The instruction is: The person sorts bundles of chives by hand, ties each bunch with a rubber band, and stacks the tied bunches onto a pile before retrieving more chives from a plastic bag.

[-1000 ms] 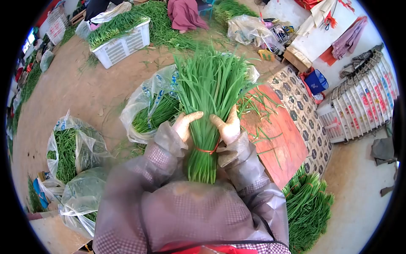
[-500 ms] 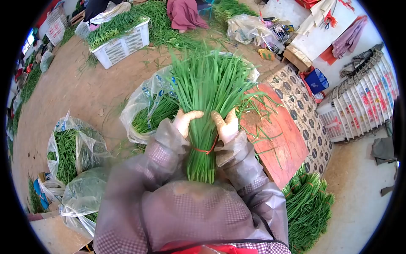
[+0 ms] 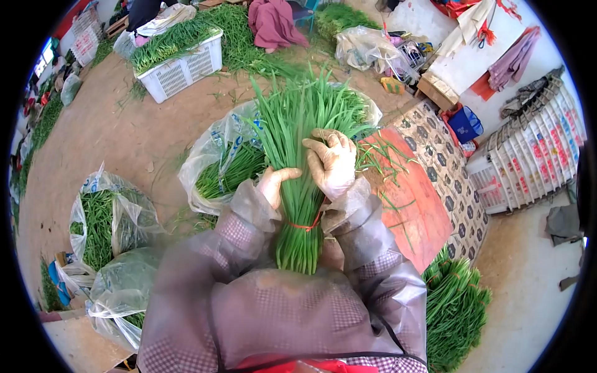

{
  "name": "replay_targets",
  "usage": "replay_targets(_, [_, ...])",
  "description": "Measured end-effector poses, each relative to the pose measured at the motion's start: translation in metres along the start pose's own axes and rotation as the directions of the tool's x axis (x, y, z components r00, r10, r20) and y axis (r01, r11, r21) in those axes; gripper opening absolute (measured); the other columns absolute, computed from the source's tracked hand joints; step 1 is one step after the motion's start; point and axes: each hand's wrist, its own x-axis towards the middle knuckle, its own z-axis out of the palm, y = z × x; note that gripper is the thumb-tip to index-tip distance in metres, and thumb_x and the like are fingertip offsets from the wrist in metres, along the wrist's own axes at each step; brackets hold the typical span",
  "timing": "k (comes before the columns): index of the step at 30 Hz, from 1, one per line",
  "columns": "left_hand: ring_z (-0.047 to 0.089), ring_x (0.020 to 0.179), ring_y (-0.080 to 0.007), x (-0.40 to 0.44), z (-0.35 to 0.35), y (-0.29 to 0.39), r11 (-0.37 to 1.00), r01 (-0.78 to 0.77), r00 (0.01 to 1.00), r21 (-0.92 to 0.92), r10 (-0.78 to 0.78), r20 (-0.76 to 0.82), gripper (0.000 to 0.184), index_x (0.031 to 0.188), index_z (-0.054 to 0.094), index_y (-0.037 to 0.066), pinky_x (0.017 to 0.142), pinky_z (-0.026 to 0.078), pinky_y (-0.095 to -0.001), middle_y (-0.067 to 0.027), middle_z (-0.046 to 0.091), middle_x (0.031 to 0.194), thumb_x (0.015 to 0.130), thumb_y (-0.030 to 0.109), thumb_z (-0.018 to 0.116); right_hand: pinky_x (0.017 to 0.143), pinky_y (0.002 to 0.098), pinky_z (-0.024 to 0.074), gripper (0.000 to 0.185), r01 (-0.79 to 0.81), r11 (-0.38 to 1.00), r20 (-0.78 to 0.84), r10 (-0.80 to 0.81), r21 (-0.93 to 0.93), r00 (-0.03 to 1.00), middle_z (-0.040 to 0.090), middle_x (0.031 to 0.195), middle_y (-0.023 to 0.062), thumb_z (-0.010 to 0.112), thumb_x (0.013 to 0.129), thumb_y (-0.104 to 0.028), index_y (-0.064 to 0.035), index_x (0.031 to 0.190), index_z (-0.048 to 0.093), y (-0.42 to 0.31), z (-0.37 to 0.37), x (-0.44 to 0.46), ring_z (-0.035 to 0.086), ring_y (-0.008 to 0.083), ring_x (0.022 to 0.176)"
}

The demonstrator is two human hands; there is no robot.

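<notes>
A bunch of long flat green leaves, apparently garlic chives (image 3: 289,133), stands upright against my body, its pale stem ends downward. A red band (image 3: 303,227) circles the stems. My left hand (image 3: 275,184) is closed round the bunch's left side, thumb across the front. My right hand (image 3: 334,163) is bent over the right front of the leaves, its fingertips curled onto them; the exact pinch is hard to see. Behind the bunch, an open clear plastic bag (image 3: 193,174) holds more chives (image 3: 231,169).
To the right is a red board (image 3: 420,217) with loose leaves; below it lie banded bunches (image 3: 457,317). Plastic bags of greens (image 3: 96,227) stand at left. A white crate (image 3: 186,71) is piled with chives. Stacked white crates (image 3: 528,152) lean at right beside a blue bucket (image 3: 465,122).
My right hand has left its grip round the bunch's right side and moved up over the front of the leaves, fingers curled. My left hand stays on the bunch.
</notes>
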Motion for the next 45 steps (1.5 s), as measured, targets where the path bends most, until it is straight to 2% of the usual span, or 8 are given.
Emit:
replay_targets(15, [0.065,0.094,-0.0260,-0.009,0.004,0.007,0.994,0.066,0.997,-0.091,-0.063,0.037,0.042,0.123,0.052,-0.001,0.086,0.054,-0.0398,-0.0123,0.063,0.108,0.081,-0.003,0.054,0.092,0.0475,0.0402,0.012,-0.262,0.897,0.123,0.233,0.356,0.965,0.064,0.112,0.0142,0.070,0.064,-0.020,-0.0087,0.066,0.067,0.020,0.004,0.023,0.058,0.0298,0.105])
replay_targets(25, [0.065,0.094,-0.0258,-0.008,0.010,0.008,0.995,0.088,0.992,0.046,-0.084,-0.092,0.044,0.123,0.051,-0.003,0.084,0.054,-0.0415,-0.0133,0.063,0.108,0.079,-0.001,0.058,0.075,0.0557,0.0425,0.021,0.109,0.992,0.349,-0.083,-0.056,0.934,0.062,0.108,0.0129,0.058,0.068,-0.008,-0.0041,0.087,0.063,0.037,0.006,0.039,0.063,0.0321,0.087])
replay_targets(29, [0.064,0.096,-0.0284,0.002,-0.010,-0.006,0.995,0.094,0.996,0.031,-0.094,0.007,0.050,0.126,0.047,-0.003,0.083,0.054,-0.0438,-0.0153,0.062,0.113,0.077,-0.003,0.059,0.075,0.0462,0.0505,0.025,-0.019,0.995,0.021,0.021,-0.098,1.000,0.061,0.101,0.0191,0.053,0.077,-0.010,-0.0019,0.098,0.062,0.074,0.025,0.052,0.063,0.0366,0.087])
replay_targets(33, [0.064,0.098,-0.0295,0.003,-0.007,-0.005,0.994,0.108,0.992,-0.002,-0.108,0.067,0.053,0.128,0.046,-0.002,0.085,0.054,-0.0438,-0.0159,0.062,0.115,0.077,-0.004,0.058,0.085,0.0423,0.0496,0.034,-0.234,0.913,0.375,0.357,-0.335,0.856,0.056,0.119,0.0224,0.058,0.080,-0.016,-0.0052,0.112,0.059,0.099,-0.022,0.093,0.061,0.0389,0.096])
replay_targets(35, [0.063,0.099,-0.0292,-0.002,0.000,-0.002,0.993,0.114,0.993,0.027,-0.113,-0.017,0.053,0.128,0.046,-0.002,0.086,0.054,-0.0428,-0.0154,0.061,0.115,0.077,-0.003,0.058,0.086,0.0479,0.0476,0.061,-0.335,0.817,0.065,0.410,-0.469,0.910,0.044,0.137,0.0202,0.059,0.077,-0.016,-0.0112,0.136,0.042,0.107,-0.031,0.098,0.061,0.0366,0.103])
replay_targets(40, [0.063,0.100,-0.0300,-0.005,0.007,0.001,0.992,0.120,0.992,0.026,-0.121,0.047,0.053,0.128,0.046,-0.003,0.088,0.053,-0.0435,-0.0160,0.061,0.116,0.076,-0.003,0.058,0.090,0.0450,0.0455,0.070,0.134,0.971,-0.057,-0.147,-0.197,0.987,0.041,0.140,0.0190,0.054,0.079,-0.005,-0.0224,0.143,0.033,0.089,-0.053,0.130,0.055,0.0325,0.114])
replay_targets(43, [0.061,0.101,-0.0306,-0.003,0.009,0.000,0.989,0.133,0.987,0.071,-0.138,0.082,0.054,0.128,0.046,-0.003,0.090,0.051,-0.0445,-0.0161,0.060,0.115,0.075,-0.001,0.057,0.080,0.0456,0.0509,0.061,0.459,0.793,0.412,-0.292,-0.400,0.863,0.054,0.127,0.0193,0.052,0.080,-0.002,-0.0333,0.132,0.046,0.081,-0.034,0.136,0.063,0.0351,0.098])
replay_targets(45, [0.061,0.102,-0.0308,-0.006,0.010,-0.002,0.988,0.130,0.984,0.088,-0.139,0.110,0.054,0.127,0.046,-0.003,0.091,0.050,-0.0449,-0.0162,0.060,0.115,0.075,-0.001,0.057,0.080,0.0454,0.0507,0.045,0.324,0.800,0.686,0.144,-0.505,0.714,0.064,0.106,0.0198,0.054,0.081,-0.010,-0.0254,0.123,0.056,0.099,-0.020,0.143,0.065,0.0364,0.090])
